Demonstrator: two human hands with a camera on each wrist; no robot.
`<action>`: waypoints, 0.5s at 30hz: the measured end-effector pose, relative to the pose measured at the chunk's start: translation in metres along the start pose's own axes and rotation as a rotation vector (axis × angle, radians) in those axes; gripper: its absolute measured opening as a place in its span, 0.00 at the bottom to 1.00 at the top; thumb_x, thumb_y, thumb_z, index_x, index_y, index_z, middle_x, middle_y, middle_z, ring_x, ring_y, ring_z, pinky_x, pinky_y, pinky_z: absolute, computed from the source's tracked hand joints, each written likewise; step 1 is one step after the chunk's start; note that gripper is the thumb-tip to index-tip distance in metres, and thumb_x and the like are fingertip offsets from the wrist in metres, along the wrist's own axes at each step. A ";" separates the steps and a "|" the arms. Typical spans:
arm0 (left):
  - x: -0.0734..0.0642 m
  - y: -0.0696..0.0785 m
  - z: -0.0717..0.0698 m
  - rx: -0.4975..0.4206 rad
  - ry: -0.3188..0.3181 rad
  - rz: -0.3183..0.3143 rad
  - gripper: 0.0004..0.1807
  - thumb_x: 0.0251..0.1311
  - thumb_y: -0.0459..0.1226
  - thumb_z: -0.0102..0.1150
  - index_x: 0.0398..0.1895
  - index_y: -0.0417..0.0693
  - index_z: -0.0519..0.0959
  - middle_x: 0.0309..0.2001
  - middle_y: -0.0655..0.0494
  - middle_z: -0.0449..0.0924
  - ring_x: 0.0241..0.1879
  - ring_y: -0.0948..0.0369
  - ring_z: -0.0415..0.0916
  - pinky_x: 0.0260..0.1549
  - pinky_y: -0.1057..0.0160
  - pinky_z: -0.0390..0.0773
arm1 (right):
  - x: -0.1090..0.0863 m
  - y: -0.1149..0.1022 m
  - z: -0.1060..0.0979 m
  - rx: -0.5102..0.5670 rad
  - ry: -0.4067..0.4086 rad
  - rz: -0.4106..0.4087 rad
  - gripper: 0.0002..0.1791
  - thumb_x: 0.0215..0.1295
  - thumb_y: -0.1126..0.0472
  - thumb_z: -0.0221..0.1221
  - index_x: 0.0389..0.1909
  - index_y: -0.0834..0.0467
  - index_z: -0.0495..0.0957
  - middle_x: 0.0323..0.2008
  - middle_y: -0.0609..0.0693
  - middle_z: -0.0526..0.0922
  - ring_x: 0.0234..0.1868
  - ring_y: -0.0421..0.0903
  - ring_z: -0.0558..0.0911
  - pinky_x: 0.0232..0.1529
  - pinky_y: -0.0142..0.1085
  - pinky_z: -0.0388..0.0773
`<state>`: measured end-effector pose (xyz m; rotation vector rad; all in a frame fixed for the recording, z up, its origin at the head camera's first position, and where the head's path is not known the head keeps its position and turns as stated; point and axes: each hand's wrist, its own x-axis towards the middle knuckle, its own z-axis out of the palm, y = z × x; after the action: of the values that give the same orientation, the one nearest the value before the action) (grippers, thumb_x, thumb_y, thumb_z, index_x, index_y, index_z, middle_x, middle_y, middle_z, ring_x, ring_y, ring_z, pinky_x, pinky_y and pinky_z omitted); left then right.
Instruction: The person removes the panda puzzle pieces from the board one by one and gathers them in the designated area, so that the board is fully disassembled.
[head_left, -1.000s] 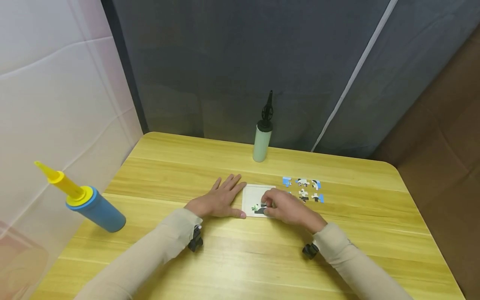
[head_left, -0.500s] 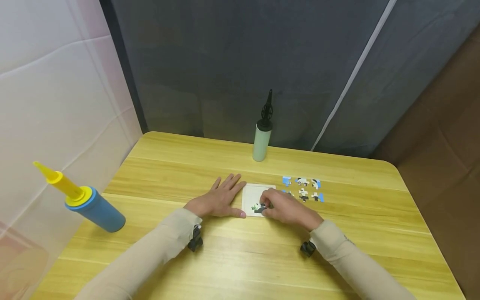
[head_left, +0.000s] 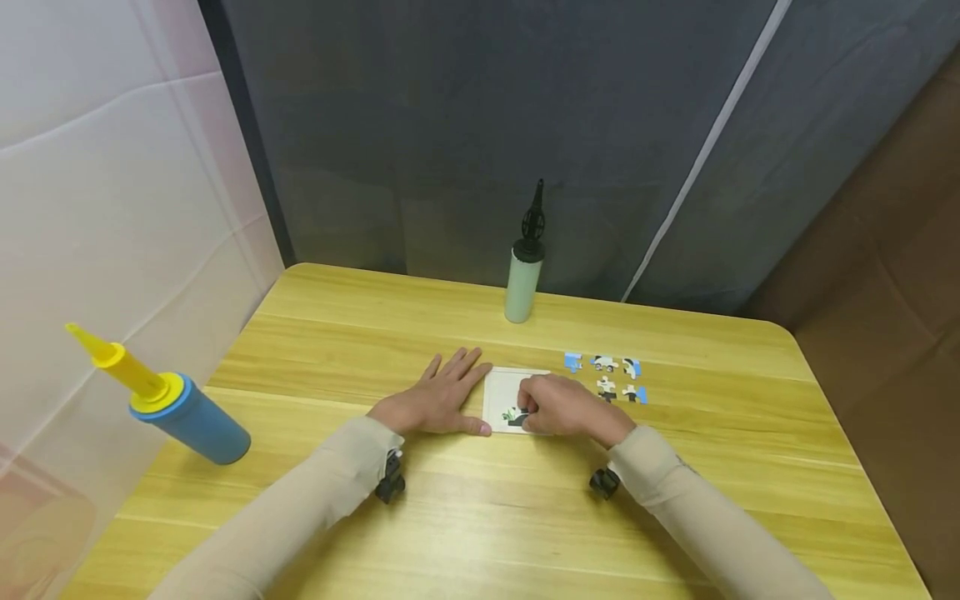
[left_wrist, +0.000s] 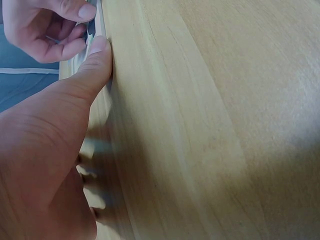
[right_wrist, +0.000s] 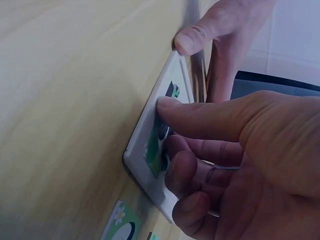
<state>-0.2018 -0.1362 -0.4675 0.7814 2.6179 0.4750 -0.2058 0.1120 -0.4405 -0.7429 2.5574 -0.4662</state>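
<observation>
In the head view my left hand (head_left: 442, 404) lies flat on the table with fingers spread. Its thumb rests at the near left corner of a white square puzzle tray (head_left: 504, 385). My right hand (head_left: 566, 408) is over the tray's right side, fingers curled. In the right wrist view its thumb and index finger pinch a puzzle piece (right_wrist: 162, 131), mostly hidden between them. A green puzzle piece with a flower (right_wrist: 153, 152) shows in the tray beside those fingertips. A black-and-green panda piece (head_left: 516, 418) lies along the tray's near edge.
Several loose puzzle pieces (head_left: 604, 363) lie in rows right of the tray. A pale green hand pump (head_left: 522, 287) with a black nozzle stands behind it. A blue hand pump (head_left: 198, 425) with a yellow top stands at the left of the wooden table (head_left: 480, 525).
My right hand has shifted slightly left, its fingers drawing in lower over the tray. It now covers a loose piece visible earlier. The left hand has stayed still.
</observation>
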 end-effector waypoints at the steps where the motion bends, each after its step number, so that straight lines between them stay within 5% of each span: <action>1: 0.000 0.000 0.000 0.000 0.002 0.002 0.58 0.67 0.65 0.64 0.88 0.49 0.47 0.89 0.43 0.33 0.89 0.41 0.31 0.84 0.32 0.36 | 0.000 0.000 -0.001 0.000 -0.004 0.000 0.08 0.66 0.63 0.70 0.44 0.58 0.84 0.38 0.49 0.86 0.37 0.43 0.80 0.43 0.40 0.81; 15: 0.001 0.000 0.001 -0.002 0.008 0.002 0.58 0.67 0.64 0.64 0.88 0.47 0.48 0.89 0.41 0.35 0.89 0.40 0.32 0.84 0.31 0.38 | -0.001 0.003 0.003 0.058 0.006 -0.006 0.07 0.68 0.63 0.70 0.42 0.56 0.81 0.34 0.47 0.83 0.34 0.43 0.78 0.39 0.36 0.76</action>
<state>-0.2025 -0.1355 -0.4685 0.7834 2.6236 0.4815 -0.2049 0.1147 -0.4439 -0.7293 2.5367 -0.5426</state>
